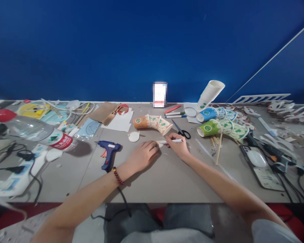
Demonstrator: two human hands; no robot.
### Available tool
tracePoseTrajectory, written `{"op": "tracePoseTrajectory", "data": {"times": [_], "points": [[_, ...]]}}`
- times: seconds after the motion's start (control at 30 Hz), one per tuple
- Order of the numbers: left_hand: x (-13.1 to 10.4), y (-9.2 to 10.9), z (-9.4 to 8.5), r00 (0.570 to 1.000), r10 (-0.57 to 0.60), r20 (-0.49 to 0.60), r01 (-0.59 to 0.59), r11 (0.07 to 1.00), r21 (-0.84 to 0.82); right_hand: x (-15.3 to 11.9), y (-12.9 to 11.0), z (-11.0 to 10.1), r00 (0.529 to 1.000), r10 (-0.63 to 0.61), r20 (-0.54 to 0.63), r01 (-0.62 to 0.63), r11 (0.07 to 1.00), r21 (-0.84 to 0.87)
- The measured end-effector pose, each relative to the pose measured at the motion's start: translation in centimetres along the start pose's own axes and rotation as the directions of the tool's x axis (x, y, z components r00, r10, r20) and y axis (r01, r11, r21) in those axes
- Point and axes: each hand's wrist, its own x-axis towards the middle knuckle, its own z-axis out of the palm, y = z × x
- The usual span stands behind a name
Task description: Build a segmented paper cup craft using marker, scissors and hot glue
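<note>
My right hand (177,145) grips a white marker (176,141), its tip pointing left at a small pale paper piece (160,145) on the table. My left hand (144,155), with a beaded bracelet at the wrist, lies flat with its fingertips by that piece, which they partly hide. Just beyond the hands rests a bent chain of orange-patterned paper cups (153,123). A round white paper disc (133,136) lies up and left of my left hand. Black-handled scissors (184,133) are just past my right hand.
A blue glue gun (108,152) lies left, near a water bottle (40,131) and a power strip (22,172). Blue cups (207,114), green cups (210,129) and a leaning white cup stack (211,93) stand right. A phone (267,179) lies farther right; markers (176,116) lie behind.
</note>
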Motion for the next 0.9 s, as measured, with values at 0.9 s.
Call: {"op": "tracePoseTrajectory", "data": {"times": [0.9], "points": [[0.0,0.0,-0.1,1.000,-0.001,-0.010,0.001,1.000,-0.021,0.5,1.4,-0.1,0.999,0.020,-0.047,-0.017,0.998,0.060]]}}
